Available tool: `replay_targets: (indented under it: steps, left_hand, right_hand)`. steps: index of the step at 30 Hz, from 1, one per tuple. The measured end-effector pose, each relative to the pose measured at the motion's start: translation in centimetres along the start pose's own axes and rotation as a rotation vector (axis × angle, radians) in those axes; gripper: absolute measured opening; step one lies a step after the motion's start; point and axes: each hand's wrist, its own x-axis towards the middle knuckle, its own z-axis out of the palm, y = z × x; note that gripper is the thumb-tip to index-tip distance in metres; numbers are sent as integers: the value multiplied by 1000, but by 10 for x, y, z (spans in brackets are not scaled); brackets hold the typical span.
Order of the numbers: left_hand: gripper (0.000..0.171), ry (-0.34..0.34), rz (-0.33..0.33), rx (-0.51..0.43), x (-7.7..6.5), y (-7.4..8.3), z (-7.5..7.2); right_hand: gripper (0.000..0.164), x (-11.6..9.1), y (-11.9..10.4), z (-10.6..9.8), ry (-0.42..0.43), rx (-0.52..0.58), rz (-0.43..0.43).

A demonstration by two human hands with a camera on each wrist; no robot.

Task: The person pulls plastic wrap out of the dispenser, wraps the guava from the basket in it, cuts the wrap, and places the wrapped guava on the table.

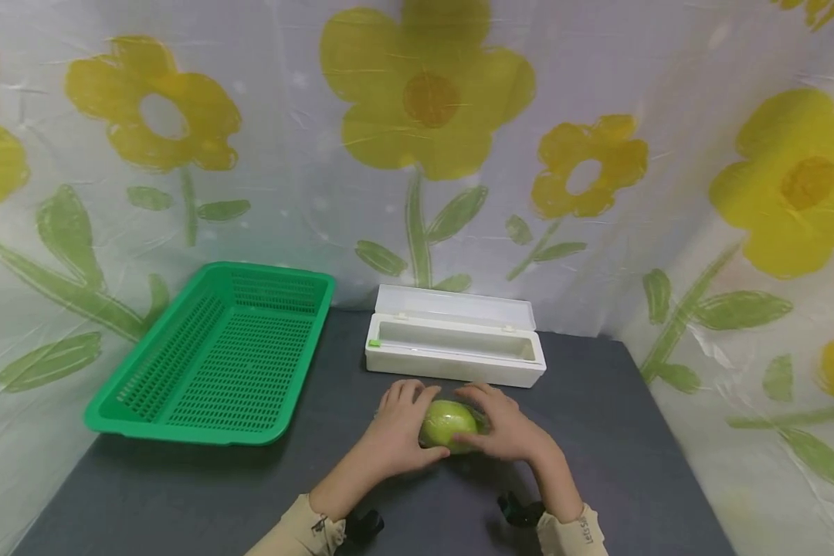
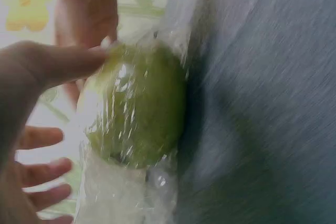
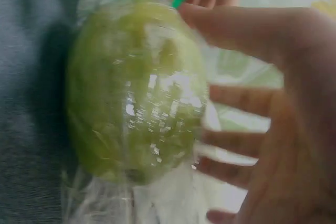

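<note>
A green fruit (image 1: 448, 423) wrapped in clear plastic film (image 2: 123, 187) sits on the dark tabletop between the two hands. My right hand (image 1: 510, 426) holds it from the right, with the thumb (image 3: 236, 27) at its near side and fingers reaching round behind. On the left, my left hand (image 1: 399, 432) arches beside the fruit. Its thumb (image 2: 68, 65) lies at the wrapped surface while the other fingers (image 2: 44, 174) are spread apart from it. Loose film extends past one end of the fruit in both wrist views.
Behind the hands stands a long white dispenser box (image 1: 452, 367), its lid (image 1: 455, 305) raised and a small green slider (image 1: 374, 343) at its left end. A green plastic basket (image 1: 306, 347) rests at the left. A flowered sheet (image 1: 285, 193) hangs along the back and sides.
</note>
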Motion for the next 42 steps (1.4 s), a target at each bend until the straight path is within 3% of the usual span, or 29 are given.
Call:
replay_targets:
  steps: [4, 7, 10, 18, 27, 30, 37, 42]
  left_hand:
    - [45, 187, 18, -73, -12, 12, 6]
    - [21, 320, 38, -121, -17, 21, 15]
    - [15, 375, 23, -148, -17, 27, 23]
    - [20, 350, -68, -272, -8, 22, 28]
    - [16, 338, -93, -309, 1, 12, 21]
    - [13, 309, -114, -355, 3, 7, 17]
    - [20, 220, -243, -513, 9, -6, 14]
    - [23, 149, -233, -547, 15, -15, 13]
  right_hand:
    - [30, 6, 0, -6, 123, 16, -76]
    - [20, 13, 0, -5, 186, -23, -121]
    - [18, 17, 0, -2, 186, -33, -164]
    - [15, 14, 2, -1, 168, 11, -167]
    - [13, 8, 9, -2, 148, 30, -160]
    - [12, 6, 10, -1, 149, 18, -130]
    - [3, -2, 14, 2, 161, 31, -57]
    - [6, -7, 18, 8, 158, 87, -11]
